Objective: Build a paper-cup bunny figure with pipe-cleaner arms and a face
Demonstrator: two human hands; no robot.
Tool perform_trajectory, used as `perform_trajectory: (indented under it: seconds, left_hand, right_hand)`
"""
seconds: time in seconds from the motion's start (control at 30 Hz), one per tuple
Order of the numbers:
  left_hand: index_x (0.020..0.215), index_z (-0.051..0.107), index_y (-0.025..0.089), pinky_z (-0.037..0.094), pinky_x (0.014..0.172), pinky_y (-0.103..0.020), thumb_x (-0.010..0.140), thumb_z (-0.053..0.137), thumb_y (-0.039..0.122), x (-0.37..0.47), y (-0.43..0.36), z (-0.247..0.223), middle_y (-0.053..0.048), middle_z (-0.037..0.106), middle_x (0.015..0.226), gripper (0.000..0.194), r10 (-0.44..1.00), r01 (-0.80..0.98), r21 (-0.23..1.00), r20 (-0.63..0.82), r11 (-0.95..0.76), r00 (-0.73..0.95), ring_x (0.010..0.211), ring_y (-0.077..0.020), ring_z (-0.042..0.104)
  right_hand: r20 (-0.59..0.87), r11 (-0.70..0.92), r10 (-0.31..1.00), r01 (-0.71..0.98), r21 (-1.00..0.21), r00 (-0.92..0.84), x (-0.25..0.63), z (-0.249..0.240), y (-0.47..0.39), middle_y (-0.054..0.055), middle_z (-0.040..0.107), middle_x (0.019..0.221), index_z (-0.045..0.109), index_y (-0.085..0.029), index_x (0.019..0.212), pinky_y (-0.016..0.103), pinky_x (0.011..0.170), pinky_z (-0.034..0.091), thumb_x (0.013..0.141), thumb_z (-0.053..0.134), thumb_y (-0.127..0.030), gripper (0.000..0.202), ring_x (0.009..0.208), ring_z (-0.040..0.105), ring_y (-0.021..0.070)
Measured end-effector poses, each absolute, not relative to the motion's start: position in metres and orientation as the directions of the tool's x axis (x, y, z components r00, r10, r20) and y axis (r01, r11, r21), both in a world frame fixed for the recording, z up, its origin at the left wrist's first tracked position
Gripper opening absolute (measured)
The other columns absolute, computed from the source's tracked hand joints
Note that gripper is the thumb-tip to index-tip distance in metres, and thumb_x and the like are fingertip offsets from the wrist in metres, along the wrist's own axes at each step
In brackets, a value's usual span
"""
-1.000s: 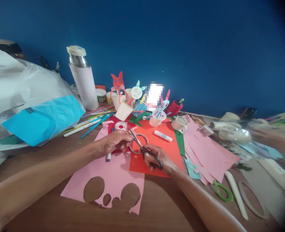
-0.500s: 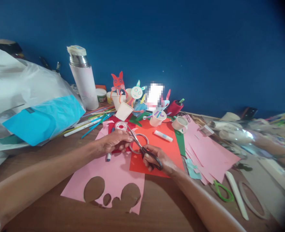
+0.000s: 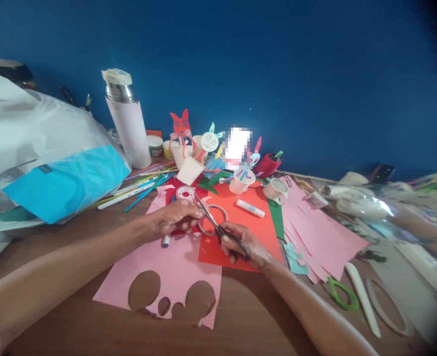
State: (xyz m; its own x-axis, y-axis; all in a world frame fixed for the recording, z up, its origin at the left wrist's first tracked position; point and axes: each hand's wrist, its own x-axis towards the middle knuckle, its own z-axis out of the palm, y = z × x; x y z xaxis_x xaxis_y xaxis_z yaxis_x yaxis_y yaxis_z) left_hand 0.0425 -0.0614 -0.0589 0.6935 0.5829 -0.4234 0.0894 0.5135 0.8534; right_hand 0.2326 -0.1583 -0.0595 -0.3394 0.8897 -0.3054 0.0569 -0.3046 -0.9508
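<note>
My right hand [image 3: 238,244] is wrapped round the dark handles of a pair of scissors [image 3: 211,216], whose blades point up and to the left. At the blades, my left hand [image 3: 181,216] is closed in a pinch; whatever lies between its fingertips is too small to make out. A small pink paper piece [image 3: 206,200] shows just beyond these fingertips. Behind the scissors a grey ring [image 3: 223,211] lies on orange-red paper [image 3: 261,237]. Under my left hand is a pink sheet [image 3: 181,264] with round holes cut in it. A marker [image 3: 166,241] lies beside that hand.
Paper cups with animal puppets [image 3: 190,170], a tape roll [image 3: 185,193], a glue stick [image 3: 250,208] and a mug [image 3: 276,190] stand or lie beyond my hands. A white flask [image 3: 129,131] and plastic bag [image 3: 66,133] are left; pink sheets [image 3: 324,227] right. Another person's arm [image 3: 411,222] shows far right.
Almost nothing differs. The scissors' handles have shifted very slightly in my right hand, while my left hand keeps its place.
</note>
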Motion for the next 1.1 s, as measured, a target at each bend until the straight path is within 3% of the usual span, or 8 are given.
perform_trajectory:
  seconds: [0.57, 1.1]
  left_hand:
    - [0.062, 0.05, 0.013, 0.033, 0.036, -0.018, 0.069, 0.056, 0.022, 0.0431, -0.0619, -0.0634, 0.004, 0.049, 0.046, 0.013, 0.619, 0.008, 0.853, -0.386, 0.522, 0.684, 0.032, -0.0036, 0.035]
    - [0.061, 0.051, 0.013, 0.031, 0.035, -0.017, 0.067, 0.058, 0.024, 0.0442, -0.0639, -0.0592, 0.005, 0.045, 0.041, 0.014, 0.657, 0.08, 0.875, -0.415, 0.477, 0.629, 0.03, -0.0033, 0.033]
  right_hand:
    - [-0.299, -0.297, 0.902, 0.053, -0.953, -0.311, 0.2334, -0.061, -0.1586, -0.005, 0.05, 0.054, 0.053, -0.015, 0.091, 0.015, 0.038, 0.037, 0.073, 0.057, -0.047, 0.036, 0.039, 0.044, 0.004]
    - [-0.32, -0.325, 0.878, 0.047, -0.944, -0.355, 0.2325, -0.0555, -0.1583, -0.005, 0.049, 0.055, 0.052, -0.016, 0.09, 0.016, 0.042, 0.039, 0.071, 0.059, -0.048, 0.038, 0.042, 0.046, 0.0049]
